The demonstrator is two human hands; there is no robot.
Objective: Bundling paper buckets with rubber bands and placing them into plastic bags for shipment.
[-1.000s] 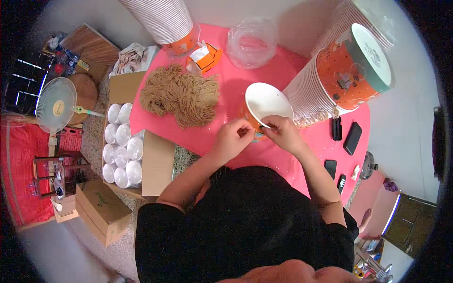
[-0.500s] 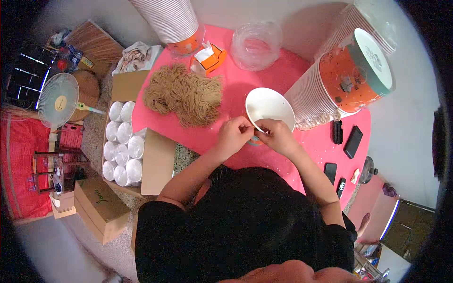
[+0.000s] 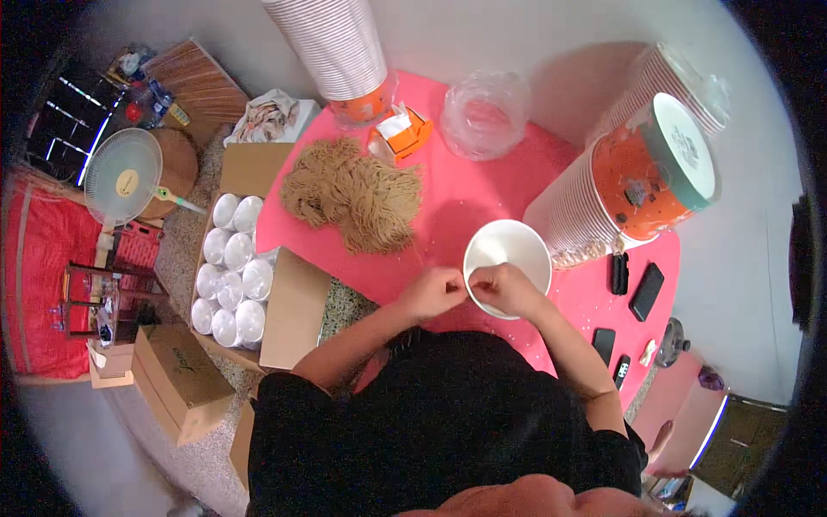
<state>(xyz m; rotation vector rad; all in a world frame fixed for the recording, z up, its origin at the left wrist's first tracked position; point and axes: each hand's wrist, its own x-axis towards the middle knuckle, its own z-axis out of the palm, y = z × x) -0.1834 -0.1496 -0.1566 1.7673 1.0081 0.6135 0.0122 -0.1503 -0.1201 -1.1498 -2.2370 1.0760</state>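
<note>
Over the pink surface, the left hand curls beside a white tub's rim, the right hand over its mouth; I can't tell whether either is clamped.

I receive the view of the left one of two fisheye cameras worn side by side on the person's head. It faces steeply downward and somewhat forward, past the black shirt, which fills the lower middle at close range, to the hands near centre. The table lies beyond, seen from above, its far edge meeting the wall. Coverage is wide, taking in the fan at far left. I note the picture upright and unmirrored, straight edges bending toward the rim, and dark corners around the rounded field.
</note>
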